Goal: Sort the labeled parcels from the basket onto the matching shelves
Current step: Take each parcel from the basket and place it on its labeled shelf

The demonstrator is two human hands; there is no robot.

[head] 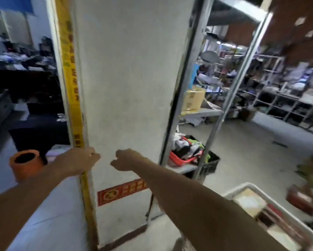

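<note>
Both my arms reach forward toward a white pillar (130, 78). My left hand (79, 160) is curled into a fist near the pillar's yellow-taped corner, and nothing shows in it. My right hand (125, 159) is also a closed fist in front of the pillar face, holding nothing visible. A white basket (242, 187) with parcels inside, one pale and some reddish-brown, sits at the lower right, under my right forearm. Metal shelves (202, 112) with a cardboard box (193, 97) stand to the right of the pillar. The picture is blurred by motion.
A black crate (209, 164) and a red tray (181, 160) full of mixed items sit low beside the metal rack. More shelving (288, 98) lines the far right wall. An orange roll (25, 163) stands at the left. A red sign (121, 192) is stuck low on the pillar.
</note>
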